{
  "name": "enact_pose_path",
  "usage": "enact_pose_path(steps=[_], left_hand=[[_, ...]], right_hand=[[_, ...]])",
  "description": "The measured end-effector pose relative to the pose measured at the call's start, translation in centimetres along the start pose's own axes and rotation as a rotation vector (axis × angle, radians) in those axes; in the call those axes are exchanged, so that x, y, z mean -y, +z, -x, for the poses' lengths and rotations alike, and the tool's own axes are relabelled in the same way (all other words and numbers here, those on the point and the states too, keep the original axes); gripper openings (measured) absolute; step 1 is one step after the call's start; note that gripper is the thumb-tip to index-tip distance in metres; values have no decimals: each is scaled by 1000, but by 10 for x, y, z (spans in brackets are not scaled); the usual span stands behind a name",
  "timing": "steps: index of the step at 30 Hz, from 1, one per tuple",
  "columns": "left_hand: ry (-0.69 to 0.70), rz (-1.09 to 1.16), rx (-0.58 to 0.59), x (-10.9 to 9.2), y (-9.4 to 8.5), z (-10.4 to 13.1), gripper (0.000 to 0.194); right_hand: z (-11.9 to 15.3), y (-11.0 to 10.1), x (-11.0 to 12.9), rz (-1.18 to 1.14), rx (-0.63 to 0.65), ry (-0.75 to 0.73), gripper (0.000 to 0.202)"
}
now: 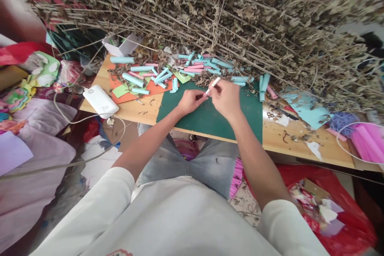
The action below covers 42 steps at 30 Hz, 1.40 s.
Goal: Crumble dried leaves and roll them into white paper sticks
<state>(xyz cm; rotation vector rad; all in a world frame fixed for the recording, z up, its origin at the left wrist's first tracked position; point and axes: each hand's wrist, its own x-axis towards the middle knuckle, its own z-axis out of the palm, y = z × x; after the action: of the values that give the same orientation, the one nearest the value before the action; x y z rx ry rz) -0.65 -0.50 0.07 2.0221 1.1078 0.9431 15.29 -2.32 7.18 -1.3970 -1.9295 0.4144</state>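
At the far left, a purple sheet of paper (13, 153) lies on pale lilac cloth (45, 192). To its right, on the left end of the wooden bench (141, 113), sits a white power bank (100, 101) with a white cable (72, 122) running nearby. An open white box (124, 46) stands behind it, on the far side. Next comes an orange sheet (115, 82) strewn with blue paper rolls (133, 80), pink rolls and pieces of green paper (120, 91); more blue and pink rolls are heaped farther right, against dried plant stalks (192, 12) that stretch across the whole far side.

Near the middle, over a dark green mat (183, 117), the left hand (189, 101) pinches a small pink piece (205, 95) at its fingertips, partly hidden by the fingers. Just right of it, the right hand (227, 98) grips a white stick (213, 84), tilted, its lower end right beside the pink piece; whether they touch cannot be told.

Right of the mat lie a slim black tool (284, 112), a light blue sheet (310, 108), a tangle of violet-blue strands (344, 123) and a bright pink bundle (369, 141). Below, off the bench's near edge, a red plastic bag (357, 224) holds scraps.
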Motion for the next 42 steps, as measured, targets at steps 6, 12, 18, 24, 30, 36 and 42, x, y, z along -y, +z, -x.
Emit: enact_pose_path(steps=[6, 12, 18, 24, 30, 36, 42], left_hand=[[-6, 4, 3, 3, 1, 0, 33], [-4, 12, -1, 3, 2, 0, 31], [-12, 1, 12, 0, 0, -1, 30], [-19, -2, -4, -1, 0, 0, 30], [-23, 14, 5, 1, 0, 0, 32], [-11, 18, 14, 1, 0, 0, 31], [-14, 5, -5, 1, 1, 0, 31]], right_hand=[[4, 3, 0, -123, -64, 61, 19], [3, 1, 1, -93, -43, 49, 14], [-4, 3, -1, 8, -39, -4, 13], [-2, 4, -3, 2, -31, -21, 15], [4, 9, 0, -17, -84, 2, 21], [6, 9, 3, -37, -81, -3, 22], [5, 7, -3, -113, -88, 30, 26]])
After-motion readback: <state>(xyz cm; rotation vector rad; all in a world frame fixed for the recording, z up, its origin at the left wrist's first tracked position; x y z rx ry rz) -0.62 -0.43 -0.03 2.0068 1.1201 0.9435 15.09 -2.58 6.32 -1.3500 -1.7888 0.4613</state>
